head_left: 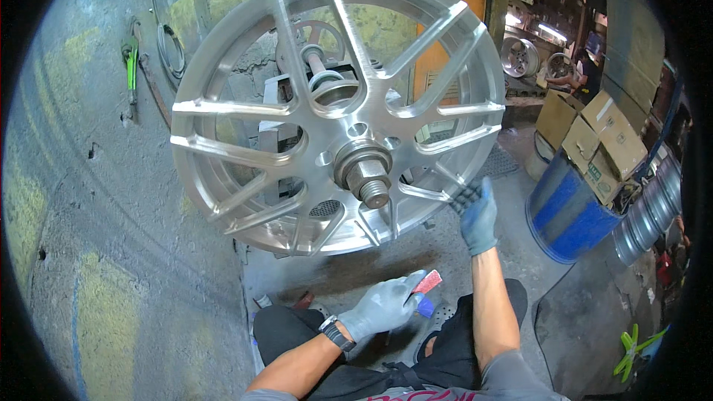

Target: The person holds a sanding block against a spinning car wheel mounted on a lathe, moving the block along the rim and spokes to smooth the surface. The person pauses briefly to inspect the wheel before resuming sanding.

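A large bare-metal alloy wheel (377,98) with many twin spokes faces me, mounted on a shaft with a big hub nut (365,171) and a threaded end. My left hand (381,304), in a grey glove, is closed on a small red strip (427,281) with a rough, sandpaper-like face. A blue piece (425,307) shows just under the strip. My right hand (477,215), gloved and dark at the fingertips, reaches up to the wheel's lower right rim. Its fingers look stretched out along the rim, with no held thing visible.
A blue drum (568,215) with cardboard boxes (605,137) on top stands at the right, with stacked rims (651,208) beside it. A green-handled tool (131,67) hangs on the left wall. A bright green star-shaped object (633,349) lies at lower right.
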### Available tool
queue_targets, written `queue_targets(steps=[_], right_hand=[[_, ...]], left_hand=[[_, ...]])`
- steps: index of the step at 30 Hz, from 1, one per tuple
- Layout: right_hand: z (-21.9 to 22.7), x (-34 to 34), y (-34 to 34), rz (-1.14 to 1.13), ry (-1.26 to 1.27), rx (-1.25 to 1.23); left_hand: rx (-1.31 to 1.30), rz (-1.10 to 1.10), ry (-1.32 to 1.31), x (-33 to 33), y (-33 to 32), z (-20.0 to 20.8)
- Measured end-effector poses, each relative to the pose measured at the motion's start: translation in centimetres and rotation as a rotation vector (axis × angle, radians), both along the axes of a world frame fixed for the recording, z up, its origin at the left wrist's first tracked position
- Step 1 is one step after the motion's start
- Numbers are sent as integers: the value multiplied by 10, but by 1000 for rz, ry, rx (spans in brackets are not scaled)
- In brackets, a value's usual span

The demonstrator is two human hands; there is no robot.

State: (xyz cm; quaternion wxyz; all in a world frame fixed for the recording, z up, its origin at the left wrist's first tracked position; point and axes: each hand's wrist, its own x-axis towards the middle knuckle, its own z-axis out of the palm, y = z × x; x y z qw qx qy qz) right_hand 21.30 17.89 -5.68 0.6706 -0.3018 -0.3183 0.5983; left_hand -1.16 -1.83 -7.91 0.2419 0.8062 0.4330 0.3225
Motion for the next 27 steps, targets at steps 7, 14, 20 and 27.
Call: queue_targets(steps=[7, 14, 20, 27], right_hand=[[115, 24, 26, -121, -137, 348], [108, 25, 30, -175, -193, 376], [90, 24, 24, -148, -198, 371], [66, 17, 15, -97, -112, 302]], left_hand=[[-23, 0, 9, -1, -1, 1], [-47, -3, 9, 1, -1, 6], [-70, 0, 4, 0, -2, 9], [-79, 4, 15, -1, -3, 8]])
